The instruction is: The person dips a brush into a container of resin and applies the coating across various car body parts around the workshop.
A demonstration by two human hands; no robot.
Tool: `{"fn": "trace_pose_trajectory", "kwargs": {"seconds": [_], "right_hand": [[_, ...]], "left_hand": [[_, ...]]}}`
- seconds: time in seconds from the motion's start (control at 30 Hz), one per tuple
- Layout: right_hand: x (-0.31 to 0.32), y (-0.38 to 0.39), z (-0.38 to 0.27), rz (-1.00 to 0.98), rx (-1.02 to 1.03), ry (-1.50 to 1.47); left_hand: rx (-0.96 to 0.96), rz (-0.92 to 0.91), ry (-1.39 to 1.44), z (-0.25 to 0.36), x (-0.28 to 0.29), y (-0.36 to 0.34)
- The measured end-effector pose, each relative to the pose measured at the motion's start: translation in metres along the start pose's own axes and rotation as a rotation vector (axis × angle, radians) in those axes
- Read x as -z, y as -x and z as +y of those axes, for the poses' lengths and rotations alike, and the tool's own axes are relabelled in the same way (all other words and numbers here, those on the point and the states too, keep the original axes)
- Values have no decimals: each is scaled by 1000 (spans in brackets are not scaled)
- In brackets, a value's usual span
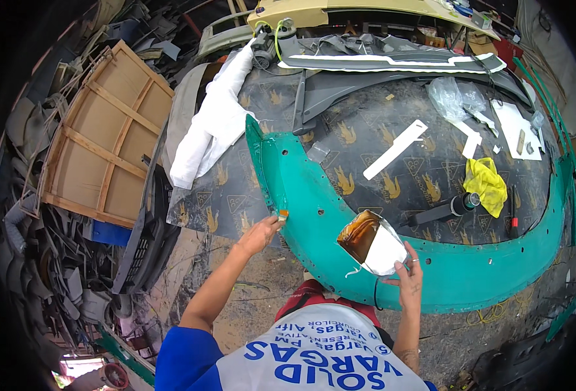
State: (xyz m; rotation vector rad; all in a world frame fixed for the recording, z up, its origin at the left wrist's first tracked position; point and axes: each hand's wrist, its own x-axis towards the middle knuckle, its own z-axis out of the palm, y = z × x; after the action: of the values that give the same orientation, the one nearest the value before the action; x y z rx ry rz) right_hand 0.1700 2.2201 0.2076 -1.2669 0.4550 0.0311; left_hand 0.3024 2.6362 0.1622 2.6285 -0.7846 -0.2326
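Observation:
A long, curved green panel (pixel 320 238) with small holes along it lies on the dark work table and reaches over its near edge. My left hand (pixel 260 236) is closed on a small brush (pixel 283 214), and the orange-brown bristles touch the panel's left edge. Over the panel's middle, my right hand (pixel 410 277) grips a tilted white container (pixel 384 251), its fingers round the right side. Amber-brown liquid or coating shows on the inside of the container. How much liquid it holds, I cannot tell.
A white fabric bundle (pixel 216 120) lies at the table's left. Right of centre are a black cylindrical tool (pixel 445 210), a yellow cloth (pixel 485 187) and white strips (pixel 395 150). Dark trim panels (pixel 366 91) lie at the back; a wood-framed board (pixel 108 137) leans left among piled parts.

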Motion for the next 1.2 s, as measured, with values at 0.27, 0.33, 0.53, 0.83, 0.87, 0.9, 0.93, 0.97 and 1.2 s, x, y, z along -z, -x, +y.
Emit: {"fn": "trace_pose_trajectory", "kwargs": {"seconds": [0.27,0.33,0.53,0.83,0.87,0.9,0.93,0.97,1.2], "right_hand": [[3,-3,1,10,8,-9],[4,-4,0,5,2,-4],[5,-7,-3,6,43,67],[9,-5,-6,1,49,59],[9,-5,-6,4,48,61],[8,-6,-6,5,47,63],[9,-6,-5,3,47,62],[9,-6,-4,-4,44,51],[-2,-6,-9,-9,48,2]], "left_hand": [[67,-124,29,37,24,12],[93,-2,47,33,36,-1],[74,153,-31,-11,21,-38],[37,36,-11,3,-9,4],[39,36,-13,9,-10,12],[29,25,0,15,-9,20],[17,15,16,23,-6,25],[19,15,15,30,-3,30],[85,164,113,37,31,25]]}}
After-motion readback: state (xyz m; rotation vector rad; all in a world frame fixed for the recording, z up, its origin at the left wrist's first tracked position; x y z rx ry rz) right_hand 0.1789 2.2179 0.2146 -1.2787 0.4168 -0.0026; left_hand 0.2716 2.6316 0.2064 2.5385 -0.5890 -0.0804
